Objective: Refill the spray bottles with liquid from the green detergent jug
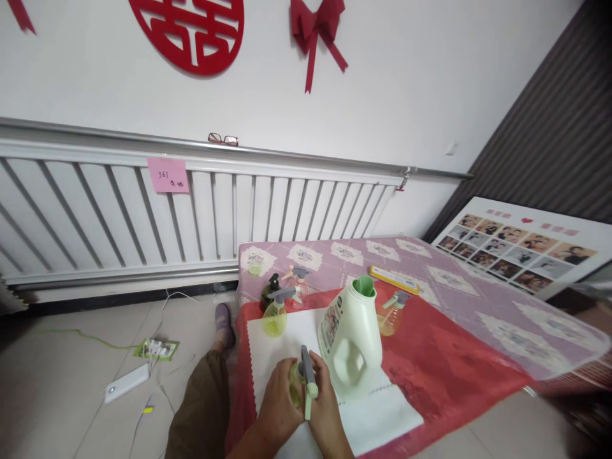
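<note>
Between both hands is a small yellow-green spray bottle with a grey and pale green spray head [308,376]. My left hand [280,401] wraps round its left side, and my right hand [325,401] closes round its right side near the head. Just right of the hands stands a large pale green detergent jug [351,338], with a green spout at its open mouth. Another yellow-green spray bottle [275,317] is beyond my left hand, close to a dark spray bottle [270,291] and a pinkish one [299,287]. Behind the jug sits a yellowish spray bottle [392,315].
A white cloth [396,414] lies on a red cloth [444,344] over the patterned table cover [449,277]. A yellow box [393,279] and a small green cap [255,268] lie farther back. A power strip [157,349] and cables are on the floor at left.
</note>
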The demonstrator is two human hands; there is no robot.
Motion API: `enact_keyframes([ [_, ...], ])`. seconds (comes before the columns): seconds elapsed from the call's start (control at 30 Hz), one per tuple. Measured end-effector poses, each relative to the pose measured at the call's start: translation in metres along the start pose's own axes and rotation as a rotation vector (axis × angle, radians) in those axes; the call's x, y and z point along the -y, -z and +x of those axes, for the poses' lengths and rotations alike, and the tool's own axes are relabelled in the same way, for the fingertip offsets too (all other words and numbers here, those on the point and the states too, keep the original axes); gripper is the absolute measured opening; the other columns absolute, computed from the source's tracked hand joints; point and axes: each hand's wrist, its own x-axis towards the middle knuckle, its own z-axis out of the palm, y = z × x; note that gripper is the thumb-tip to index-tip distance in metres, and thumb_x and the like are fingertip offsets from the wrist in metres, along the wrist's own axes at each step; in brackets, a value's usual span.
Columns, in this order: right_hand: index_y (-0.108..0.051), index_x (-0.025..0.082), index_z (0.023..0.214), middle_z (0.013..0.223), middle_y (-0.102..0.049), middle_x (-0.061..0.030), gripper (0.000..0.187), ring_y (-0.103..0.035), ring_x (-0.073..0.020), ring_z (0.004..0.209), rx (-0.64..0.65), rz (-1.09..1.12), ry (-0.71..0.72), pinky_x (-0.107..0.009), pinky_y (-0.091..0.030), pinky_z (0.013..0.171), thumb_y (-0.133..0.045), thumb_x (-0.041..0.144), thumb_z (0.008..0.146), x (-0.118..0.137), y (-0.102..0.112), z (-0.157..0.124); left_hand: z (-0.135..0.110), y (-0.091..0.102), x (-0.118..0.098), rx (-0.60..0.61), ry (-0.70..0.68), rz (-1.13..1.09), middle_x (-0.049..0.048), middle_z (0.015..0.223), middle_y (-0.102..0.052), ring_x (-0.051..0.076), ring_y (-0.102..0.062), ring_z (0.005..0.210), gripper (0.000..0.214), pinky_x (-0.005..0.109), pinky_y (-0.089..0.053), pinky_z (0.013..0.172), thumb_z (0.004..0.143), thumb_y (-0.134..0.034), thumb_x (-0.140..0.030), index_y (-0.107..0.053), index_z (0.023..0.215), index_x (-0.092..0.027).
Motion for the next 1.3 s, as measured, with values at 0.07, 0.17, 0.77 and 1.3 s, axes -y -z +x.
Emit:
enact_keyframes([
  [0.07, -0.057, 0.023, 0.106, 0.103, -0.071, -0.0071, 0.037, -0.069, -0.0245, 0.093, 0.003, 0.031, -0.021, -0.034, -0.056, 0.082, -0.07, 0.028, 0.071, 0.003, -0.003, 0.0, 0.0, -0.001, 0.002, -0.018, -0.042, -0.004, 0.016, 0.115, -0.062, 0.028, -0.059, 0.107, 0.038, 0.042, -0.047, 0.097, 0.084, -0.049, -0.027, -0.053, 0.119, -0.013],
  [0.17, -0.06, 0.023, 0.101, 0.096, -0.072, -0.0051, 0.022, -0.069, -0.0232, 0.088, 0.066, 0.014, 0.016, -0.033, -0.056, 0.079, -0.063, 0.032, 0.081, 0.009, -0.002, 0.0, 0.0, -0.001, 0.001, -0.032, -0.046, -0.009, 0.0152, 0.113, -0.062, 0.026, -0.06, 0.106, 0.035, 0.041, -0.048, 0.096, 0.09, -0.043, -0.03, -0.053, 0.118, -0.013],
  [0.77, -0.064, 0.021, 0.116, 0.11, -0.071, -0.0107, 0.039, -0.062, -0.0285, 0.113, 0.037, -0.101, 0.037, -0.046, -0.046, 0.103, -0.057, 0.045, 0.086, 0.015, 0.012, 0.003, -0.002, -0.008, 0.01, -0.037, -0.047, 0.016, 0.0152, 0.121, -0.06, 0.028, -0.057, 0.114, 0.058, 0.041, -0.045, 0.101, 0.072, -0.063, -0.027, -0.046, 0.126, -0.014],
  [1.3, -0.063, 0.021, 0.114, 0.106, -0.072, -0.0096, 0.034, -0.066, -0.0254, 0.1, -0.038, -0.088, 0.202, -0.04, -0.051, 0.092, -0.061, 0.038, 0.085, 0.108, 0.052, 0.064, -0.005, -0.011, 0.016, -0.004, 0.067, 0.021, 0.0159, 0.134, -0.053, 0.03, -0.048, 0.127, 0.073, 0.044, -0.036, 0.112, 0.06, -0.066, -0.019, -0.044, 0.129, -0.013],
])
